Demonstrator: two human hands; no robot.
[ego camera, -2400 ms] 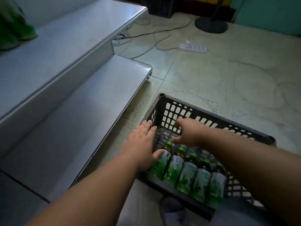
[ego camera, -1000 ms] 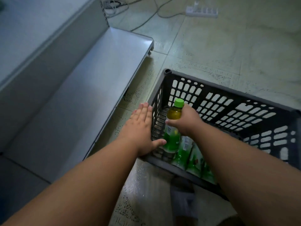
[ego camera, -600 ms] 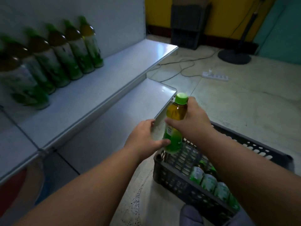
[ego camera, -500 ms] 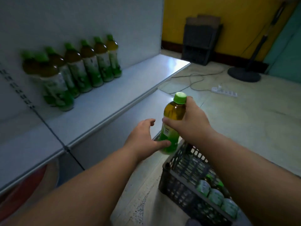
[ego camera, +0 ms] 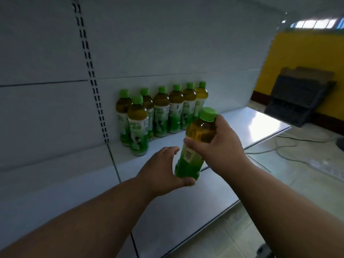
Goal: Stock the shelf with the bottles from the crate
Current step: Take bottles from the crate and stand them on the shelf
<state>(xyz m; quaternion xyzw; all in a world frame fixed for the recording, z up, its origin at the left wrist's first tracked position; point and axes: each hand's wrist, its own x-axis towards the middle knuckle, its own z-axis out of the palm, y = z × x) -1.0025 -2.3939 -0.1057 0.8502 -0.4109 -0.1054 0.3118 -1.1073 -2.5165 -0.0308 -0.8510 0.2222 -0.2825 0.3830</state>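
A green-capped tea bottle (ego camera: pixel 197 144) is held upright in the air in front of the white shelf (ego camera: pixel 247 123). My right hand (ego camera: pixel 221 148) grips its upper body from the right. My left hand (ego camera: pixel 163 174) cups its base, thumb underneath and fingers spread around the left side. Several matching bottles (ego camera: pixel 162 112) stand in a row against the shelf's back wall, with one more bottle (ego camera: pixel 138 125) in front of the row's left end. The crate is out of view.
A lower shelf (ego camera: pixel 186 207) juts out beneath my arms. A slotted upright (ego camera: pixel 91 71) divides the back wall. Right of the shelf are a tiled floor with cables (ego camera: pixel 290 146), a power strip (ego camera: pixel 327 167) and dark crates (ego camera: pixel 297 99) against a yellow wall.
I have lifted the bottle out of the crate and up toward the shelf. My view has risen, so the crate has dropped out of sight. My left hand has closed in under the bottle's base.
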